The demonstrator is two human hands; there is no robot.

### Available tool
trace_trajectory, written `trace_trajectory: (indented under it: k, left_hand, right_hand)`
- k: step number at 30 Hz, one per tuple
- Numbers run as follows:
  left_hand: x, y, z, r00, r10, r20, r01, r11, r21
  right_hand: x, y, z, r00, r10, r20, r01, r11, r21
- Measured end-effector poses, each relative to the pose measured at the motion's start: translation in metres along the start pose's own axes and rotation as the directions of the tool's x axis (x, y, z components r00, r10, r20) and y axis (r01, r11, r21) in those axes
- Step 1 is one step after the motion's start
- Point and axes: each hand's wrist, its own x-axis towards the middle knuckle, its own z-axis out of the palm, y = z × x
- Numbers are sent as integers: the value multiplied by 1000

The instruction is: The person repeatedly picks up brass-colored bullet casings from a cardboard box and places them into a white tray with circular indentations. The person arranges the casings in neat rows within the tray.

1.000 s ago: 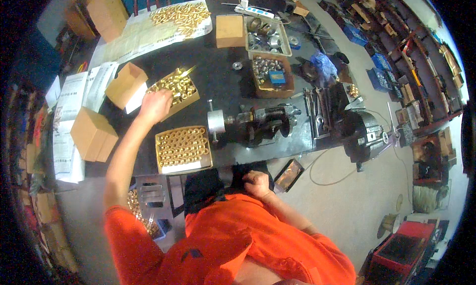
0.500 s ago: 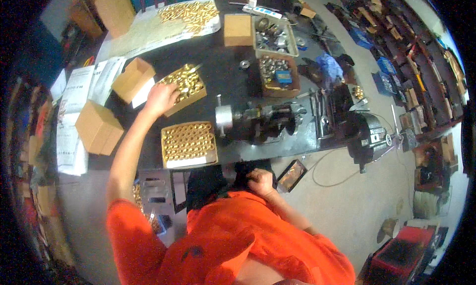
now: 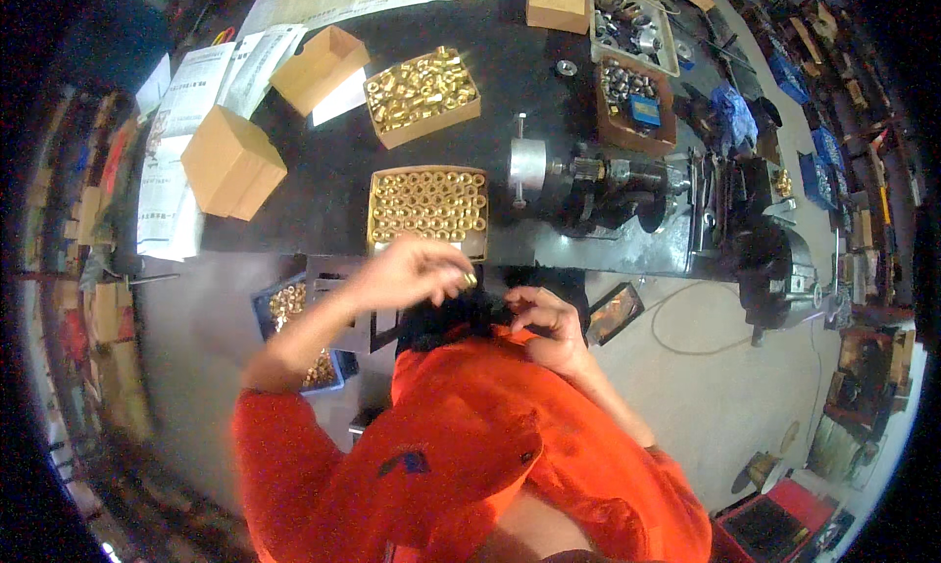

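Between the fingertips of my left hand (image 3: 417, 272) is a small brass fitting (image 3: 470, 280), held over my lap just in front of the table edge. Opposite it is my right hand (image 3: 549, 325), fingers loosely bent and apart, with nothing visible in them. Directly beyond my left hand, a shallow cardboard box (image 3: 372, 210) holds brass fittings stood in neat rows. Farther back, a second cardboard box (image 3: 431, 129) is heaped with loose brass fittings.
Two cardboard boxes (image 3: 233, 166) (image 3: 319, 71) and newspaper sheets (image 3: 181, 151) lie at the left. A dark machine with a silver chuck (image 3: 527, 164) stands right of the rows, near a box of metal parts (image 3: 637, 137). Blue bins (image 3: 265, 318) of brass pieces sit below the table.
My left hand has come back from the loose-fittings box to my lap, bringing a brass fitting. My right hand has loosened from a fist. The view has shifted, so the table appears higher.
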Motion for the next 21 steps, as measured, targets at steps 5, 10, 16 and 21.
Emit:
trace_trajectory:
  k: [5,10,16,21]
  left_hand:
    - [1,-25,46,989,53,136,-39,994,-103]
    - [1,-43,57,993,83,85,-59,966,-252]
    - [-4,-32,64,947,235,-217,-222,971,83]
    - [-11,-25,63,933,301,-195,-254,939,232]
  right_hand:
    - [24,-37,-5,977,-90,194,76,994,80]
    - [17,-36,1,978,-49,203,56,998,-25]
    - [19,-32,5,990,-85,109,83,996,31]
    - [21,-38,5,989,-94,115,100,994,-47]
